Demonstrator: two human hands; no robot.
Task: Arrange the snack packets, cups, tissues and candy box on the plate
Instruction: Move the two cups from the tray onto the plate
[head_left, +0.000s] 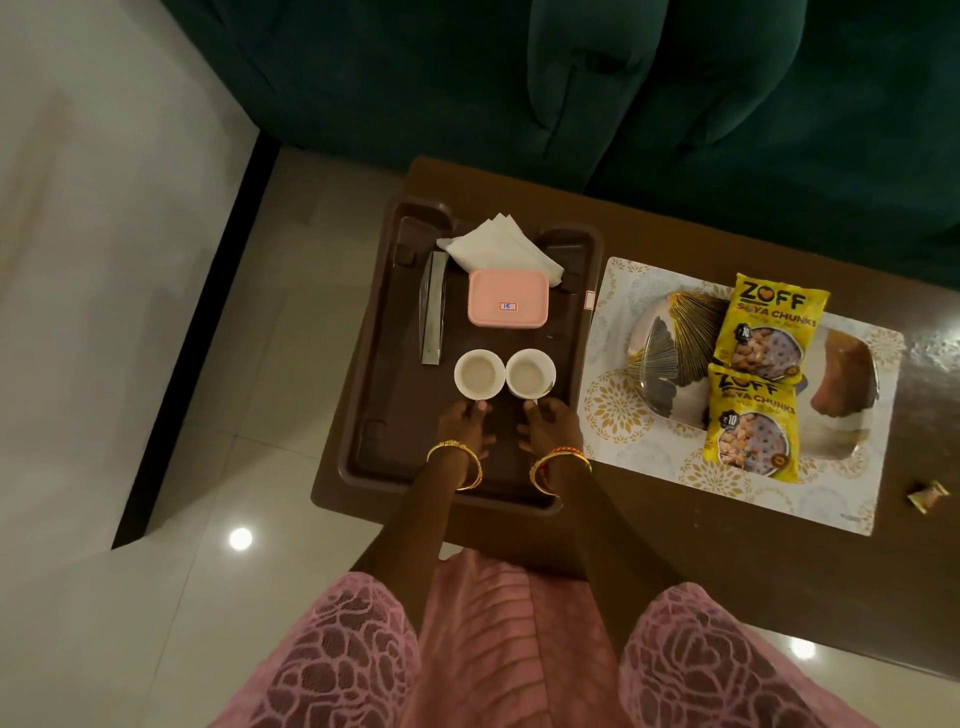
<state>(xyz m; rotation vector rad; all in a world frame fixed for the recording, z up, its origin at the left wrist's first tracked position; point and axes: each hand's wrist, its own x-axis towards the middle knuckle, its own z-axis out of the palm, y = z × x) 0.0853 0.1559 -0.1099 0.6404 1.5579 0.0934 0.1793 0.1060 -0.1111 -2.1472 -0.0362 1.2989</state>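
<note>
Both hands are down on the brown tray (374, 364): the left hand (464, 423) pinches the near rim of the left cup (479, 373), the right hand (550, 423) pinches the right cup (530, 372). Behind them sit the pink candy box (508, 305) and tissues (493, 244) (box overlapping them). On the desk (675, 545), two yellow snack packets (763, 374) already lie on the plate (654, 364).

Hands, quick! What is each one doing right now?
Left hand: grips the left cup.
Right hand: grips the right cup.
</note>
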